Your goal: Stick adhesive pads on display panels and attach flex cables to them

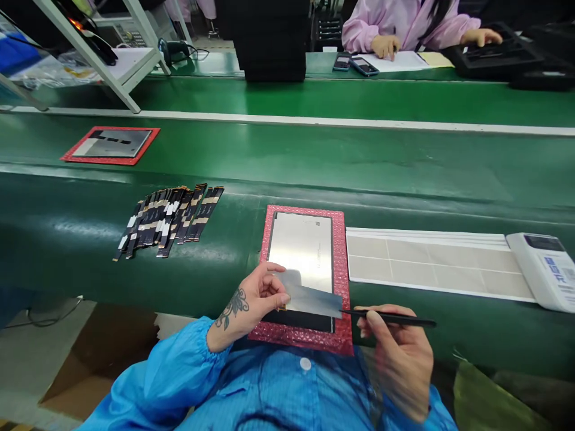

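Note:
A flat display panel (pixel 302 239) with a silvery back lies on a pink bubble-wrap sheet (pixel 339 263) in front of me. Over its lower part, my left hand (pixel 263 293) pinches the left end of a thin grey rectangular film (pixel 314 300). My right hand (pixel 398 335) is closed around black tweezers (pixel 404 318), whose tip meets the film's right end. Whether the film touches the panel I cannot tell. On the right lie white sheets with grey rectangular stickers (pixel 431 261). A pile of dark flex cables (pixel 166 216) is spread out on the left.
A white device with a dark display (pixel 545 269) rests on the sheets' right end. Another panel (pixel 112 143) on red wrap (pixel 67 157) sits far left on the green bench. Beyond are a black stack (pixel 272 42), phones (pixel 363 66) and a person in pink (pixel 386 27).

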The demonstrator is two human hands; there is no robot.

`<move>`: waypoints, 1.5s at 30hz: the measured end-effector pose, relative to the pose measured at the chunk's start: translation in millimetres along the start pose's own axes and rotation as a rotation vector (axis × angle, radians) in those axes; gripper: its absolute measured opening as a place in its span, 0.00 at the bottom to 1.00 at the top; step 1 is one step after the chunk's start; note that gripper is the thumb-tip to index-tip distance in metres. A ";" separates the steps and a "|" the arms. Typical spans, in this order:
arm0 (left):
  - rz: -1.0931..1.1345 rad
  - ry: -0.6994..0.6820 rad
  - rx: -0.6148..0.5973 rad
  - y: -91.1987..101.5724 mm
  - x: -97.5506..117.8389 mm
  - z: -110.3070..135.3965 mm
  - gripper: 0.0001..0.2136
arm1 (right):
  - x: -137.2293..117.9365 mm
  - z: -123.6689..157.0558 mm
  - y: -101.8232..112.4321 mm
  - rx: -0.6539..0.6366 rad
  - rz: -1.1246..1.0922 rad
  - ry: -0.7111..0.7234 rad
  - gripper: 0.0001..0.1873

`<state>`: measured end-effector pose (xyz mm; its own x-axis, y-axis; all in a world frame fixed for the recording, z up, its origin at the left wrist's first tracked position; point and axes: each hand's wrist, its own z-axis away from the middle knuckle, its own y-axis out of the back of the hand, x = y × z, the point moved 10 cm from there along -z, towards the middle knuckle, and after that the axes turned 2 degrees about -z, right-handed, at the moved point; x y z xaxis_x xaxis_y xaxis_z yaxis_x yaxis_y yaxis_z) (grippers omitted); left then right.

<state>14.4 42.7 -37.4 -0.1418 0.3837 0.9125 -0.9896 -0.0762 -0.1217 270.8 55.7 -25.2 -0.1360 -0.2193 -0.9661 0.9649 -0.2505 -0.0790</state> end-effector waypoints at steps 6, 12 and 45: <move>-0.339 -0.126 0.056 -1.6 -4.7 18.0 0.18 | 40.0 13.4 14.1 0.030 0.112 -0.148 0.20; -0.564 -0.219 0.063 -3.0 -12.1 25.4 0.16 | 42.4 22.8 12.7 0.000 0.196 -0.054 0.16; -0.751 -0.244 0.081 -10.8 -5.2 27.1 0.13 | 42.2 25.0 12.7 -0.048 0.306 0.018 0.10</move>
<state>26.4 16.6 -30.3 0.5817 0.1474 0.7999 -0.8122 0.0529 0.5809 271.7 19.7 -60.8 0.1662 -0.2606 -0.9510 0.9700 -0.1305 0.2053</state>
